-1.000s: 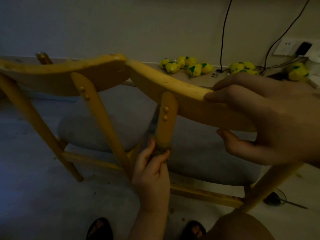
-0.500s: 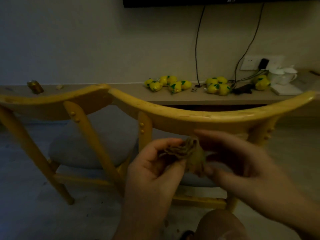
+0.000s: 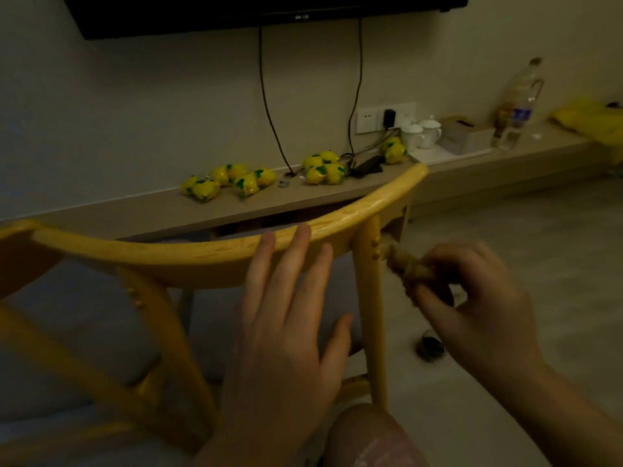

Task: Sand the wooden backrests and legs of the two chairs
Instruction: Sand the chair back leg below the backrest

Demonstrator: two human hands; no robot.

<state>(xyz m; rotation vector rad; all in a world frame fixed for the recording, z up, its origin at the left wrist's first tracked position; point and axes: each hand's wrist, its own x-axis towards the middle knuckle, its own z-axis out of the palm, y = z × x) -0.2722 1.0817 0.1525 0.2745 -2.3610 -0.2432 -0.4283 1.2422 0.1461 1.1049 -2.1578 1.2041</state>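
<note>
Backrest [image 3: 209,256] of the nearer wooden chair curves across my view, its yellow top rail running from the left edge up to a right end that sits in front of the low shelf [image 3: 472,163]. I take that rail as my landmark. My left hand [image 3: 286,328] is spread flat against it, fingers straight, the fingertips [image 3: 301,232] reaching the rail's top edge and the thumb stretched out toward the upright post [image 3: 369,318] just to the right. Nothing is gripped there. My right hand [image 3: 478,298] hovers right of that post, below the rail's end, with fingers and thumb curled and pinching a crumpled brownish piece of sandpaper [image 3: 409,266]; its tip lies just beside the post near the two dowel plugs, though blur keeps me from telling whether it touches. Under the rail I see the grey seat cushion [image 3: 84,318], and left of it the second chair's backrest [image 3: 20,261] meets the rail's left end. Behind the rail, the shelf carries yellow packets [image 3: 229,182], white cups [image 3: 421,133] and a clear bottle [image 3: 521,106].
</note>
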